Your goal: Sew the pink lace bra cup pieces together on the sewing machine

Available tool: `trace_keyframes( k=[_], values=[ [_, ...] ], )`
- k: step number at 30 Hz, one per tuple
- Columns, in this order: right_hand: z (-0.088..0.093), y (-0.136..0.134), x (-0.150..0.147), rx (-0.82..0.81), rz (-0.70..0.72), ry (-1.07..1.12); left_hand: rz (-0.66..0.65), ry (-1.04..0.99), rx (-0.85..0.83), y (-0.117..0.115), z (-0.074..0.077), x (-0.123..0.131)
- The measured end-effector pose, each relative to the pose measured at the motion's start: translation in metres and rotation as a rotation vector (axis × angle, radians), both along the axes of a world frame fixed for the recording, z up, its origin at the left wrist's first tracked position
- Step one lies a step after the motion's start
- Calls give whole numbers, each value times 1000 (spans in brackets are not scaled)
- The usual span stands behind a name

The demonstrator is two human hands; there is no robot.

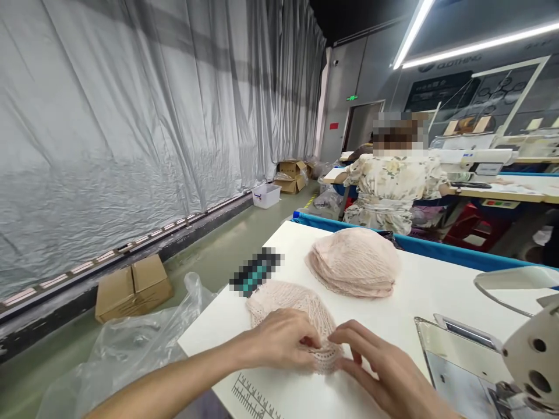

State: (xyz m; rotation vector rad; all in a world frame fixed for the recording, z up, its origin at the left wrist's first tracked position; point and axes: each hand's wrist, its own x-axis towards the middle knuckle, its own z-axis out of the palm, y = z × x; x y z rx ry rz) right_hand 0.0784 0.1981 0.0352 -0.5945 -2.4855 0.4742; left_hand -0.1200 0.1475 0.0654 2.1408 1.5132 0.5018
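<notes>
A pale pink lace bra cup (283, 297) lies on the white sewing table in front of me. My left hand (286, 340) is closed on the lace near its front edge, with thumb and fingers pinched together. At the right end of that edge, my right hand (375, 361) holds the lace between thumb and fingertips. The fingers partly hide the strip of lace between the two hands. Just behind it sits a stack of similar pink lace cups (353, 262).
A sewing machine (533, 355) stands at the right. A blurred dark object (255, 270) lies by the table's left edge. Printed ruler marks (255, 398) are at the front. Clear plastic (131, 343) and a cardboard box (133, 288) are on the floor. A person (393, 186) sits ahead.
</notes>
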Motion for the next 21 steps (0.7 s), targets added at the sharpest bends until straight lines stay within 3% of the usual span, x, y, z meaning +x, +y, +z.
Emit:
trace_keyframes(
  k=[3, 6, 11, 16, 21],
  values=[
    [-17, -12, 3, 96, -31, -90, 65, 4, 36, -9, -11, 5],
    [-25, -12, 2, 142, -115, -58, 110, -18, 73, -6, -10, 10],
    [-28, -17, 4, 197, -112, -110, 155, -57, 67, -8, -4, 10],
    [-27, -16, -1, 220, -101, -133, 92, -56, 6, -7, -10, 11],
    [-23, -12, -2, 186, -113, -76, 115, -130, -43, -1, -11, 13]
  ],
)
